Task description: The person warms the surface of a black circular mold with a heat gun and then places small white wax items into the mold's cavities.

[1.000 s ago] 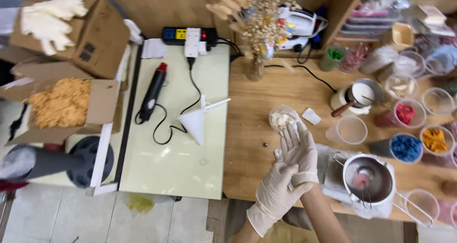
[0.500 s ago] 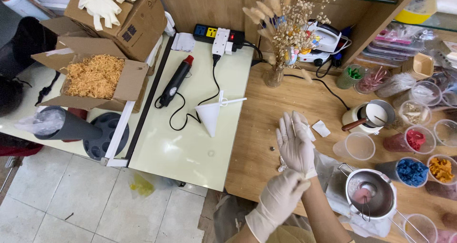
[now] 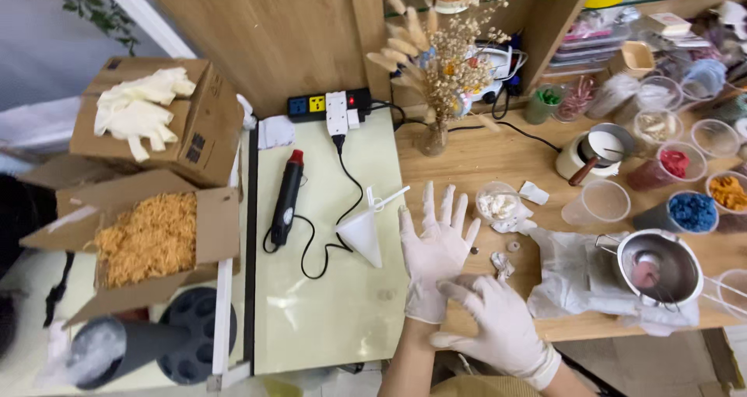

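Observation:
Both my hands wear white disposable gloves and are held together over the seam between the pale green mat (image 3: 342, 303) and the wooden table (image 3: 482, 159). My left hand (image 3: 436, 245) is raised flat with its fingers spread. My right hand (image 3: 498, 327) sits just below it, fingers curled onto the heel of the left glove near the wrist. A white paper funnel (image 3: 362, 233) lies just left of the hands. A small clear cup of white bits (image 3: 498, 205) stands just to the right.
A black heat gun (image 3: 286, 198) and a power strip (image 3: 327, 105) lie on the mat. To the right are a steel pot (image 3: 657, 266) on white plastic, an empty cup (image 3: 605, 202) and cups of coloured granules (image 3: 691, 210). Cardboard boxes (image 3: 206, 124) stand left, a vase of dried flowers (image 3: 436, 136) behind.
The view has shifted, so the hands now sit lower and more central. My left hand's fingers are spread wider, and my right hand stays at its wrist.

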